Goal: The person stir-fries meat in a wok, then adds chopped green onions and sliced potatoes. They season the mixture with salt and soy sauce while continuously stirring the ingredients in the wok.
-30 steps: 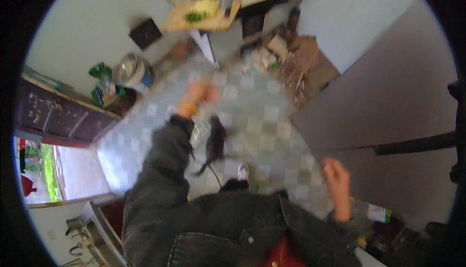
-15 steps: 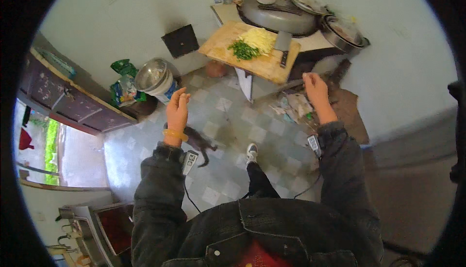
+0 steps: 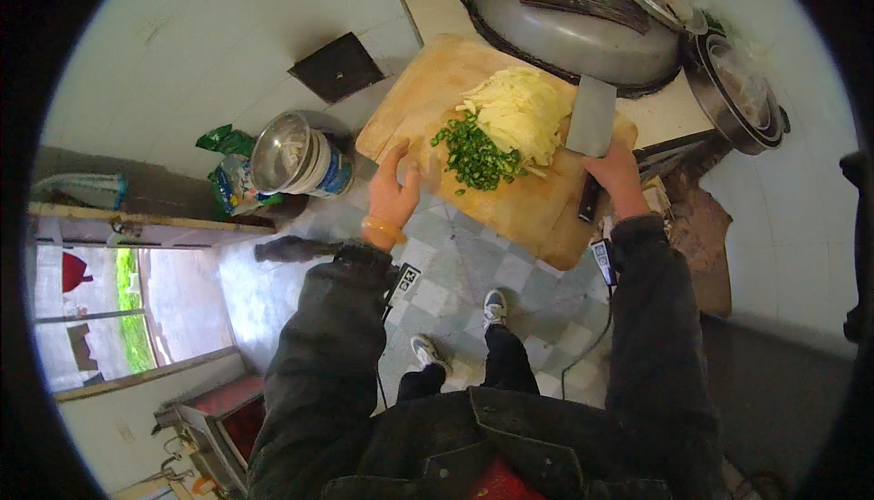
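At the chopping board [image 3: 414,100], I list: left hand [image 3: 393,192], loosely open; right hand [image 3: 619,180] at cleaver [image 3: 594,118] (grip unclear), perhaps steadying it.

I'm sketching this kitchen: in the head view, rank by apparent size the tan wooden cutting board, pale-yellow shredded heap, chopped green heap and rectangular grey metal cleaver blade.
1. Tan wooden cutting board, clearly largest
2. Pale-yellow shredded heap
3. Chopped green heap
4. Rectangular grey metal cleaver blade
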Tool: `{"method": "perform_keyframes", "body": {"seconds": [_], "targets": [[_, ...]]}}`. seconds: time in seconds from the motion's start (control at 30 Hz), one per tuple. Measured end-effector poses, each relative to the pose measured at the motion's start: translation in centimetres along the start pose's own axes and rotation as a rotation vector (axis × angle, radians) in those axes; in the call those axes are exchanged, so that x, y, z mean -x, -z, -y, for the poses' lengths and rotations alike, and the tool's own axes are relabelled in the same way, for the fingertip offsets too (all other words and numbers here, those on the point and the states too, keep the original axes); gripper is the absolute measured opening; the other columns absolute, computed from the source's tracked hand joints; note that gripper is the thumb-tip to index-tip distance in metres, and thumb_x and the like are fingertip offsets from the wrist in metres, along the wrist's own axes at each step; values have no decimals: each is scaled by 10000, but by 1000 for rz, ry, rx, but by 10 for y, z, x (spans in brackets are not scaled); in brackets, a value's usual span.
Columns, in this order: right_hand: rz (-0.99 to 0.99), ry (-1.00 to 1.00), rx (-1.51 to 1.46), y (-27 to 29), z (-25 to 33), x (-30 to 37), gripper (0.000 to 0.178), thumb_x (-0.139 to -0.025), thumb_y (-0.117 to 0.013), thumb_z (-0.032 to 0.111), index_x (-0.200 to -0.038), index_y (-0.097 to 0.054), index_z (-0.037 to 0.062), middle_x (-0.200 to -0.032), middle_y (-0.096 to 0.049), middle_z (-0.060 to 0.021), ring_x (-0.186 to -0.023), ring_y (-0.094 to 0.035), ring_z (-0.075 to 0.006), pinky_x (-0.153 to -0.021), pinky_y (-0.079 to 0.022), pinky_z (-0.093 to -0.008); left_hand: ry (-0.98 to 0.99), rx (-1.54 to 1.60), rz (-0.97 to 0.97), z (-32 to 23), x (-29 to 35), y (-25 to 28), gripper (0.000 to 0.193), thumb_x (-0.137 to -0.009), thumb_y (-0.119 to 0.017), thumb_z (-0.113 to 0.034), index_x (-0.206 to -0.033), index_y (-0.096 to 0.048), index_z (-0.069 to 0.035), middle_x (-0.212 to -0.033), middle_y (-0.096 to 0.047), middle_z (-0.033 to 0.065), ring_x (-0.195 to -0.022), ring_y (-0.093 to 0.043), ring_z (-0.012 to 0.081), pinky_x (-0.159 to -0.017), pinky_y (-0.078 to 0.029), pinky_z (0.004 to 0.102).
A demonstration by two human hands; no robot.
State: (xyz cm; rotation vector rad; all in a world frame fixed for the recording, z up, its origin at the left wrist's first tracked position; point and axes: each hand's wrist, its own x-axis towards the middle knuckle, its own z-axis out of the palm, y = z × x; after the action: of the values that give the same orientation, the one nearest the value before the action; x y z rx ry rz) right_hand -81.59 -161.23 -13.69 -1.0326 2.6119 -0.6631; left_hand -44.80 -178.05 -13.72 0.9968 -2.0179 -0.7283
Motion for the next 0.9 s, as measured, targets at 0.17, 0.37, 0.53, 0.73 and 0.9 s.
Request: {"method": "perform_keyframes", "body": {"seconds": [0.17, 0.37, 0.53, 0.73, 0.9], "targets": [[193, -286, -991, 29, -17, 24, 329, -833, -651, 113, -1119, -568, -27, -815, -656, -104, -665, -641, -174, -569, -525, -320, -133, 22, 102, 7, -46, -50, 400, -932, -551, -202, -1298, -570, -43, -1203, -635, 223, -1135, -591, 396, -971, -467, 416], [39, -241, -1163, 7, -10, 166, 235, -858, -639, 39, -1079, -570, -2, -730, -625, -59, -578, -590, -143, -532, -485, -305, -348, 82, 204, 5, -70, -82, 377, -944, -543, -210, -1279, -580, -41, -1243, -603, 233, -1173, -540, 426, -1014, -418, 458], [86, -440, -1130, -44, 40, 242, 179, -993, -582, 166, -1035, -576, -7, -695, -594, -44, -542, -558, -123, -501, -479, -305, -392, 157, 278, -4, -63, -94, 400, -938, -553, -214, -1275, -564, 1, -1248, -583, 253, -1180, -518, 443, -1012, -411, 468], [-45, -564, -1303, -104, 99, 254, 186, -998, -559, 172, -1044, -563, -9, -688, -571, -40, -477, -539, -123, -442, -470, -296, -338, 249, 349, -1, -70, -95, 455, -907, -588, -212, -1301, -535, 8, -1236, -546, 267, -1138, -520, 441, -1002, -411, 478], [-196, -625, -1253, -134, 135, 225, 163, -994, -551, 168, -1031, -555, 9, -692, -583, -46, -465, -550, -137, -424, -465, -292, -430, 150, 302, -14, -65, -105, 557, -858, -671, -269, -1359, -530, -70, -1281, -500, 295, -1134, -504, 456, -983, -412, 499]]}}
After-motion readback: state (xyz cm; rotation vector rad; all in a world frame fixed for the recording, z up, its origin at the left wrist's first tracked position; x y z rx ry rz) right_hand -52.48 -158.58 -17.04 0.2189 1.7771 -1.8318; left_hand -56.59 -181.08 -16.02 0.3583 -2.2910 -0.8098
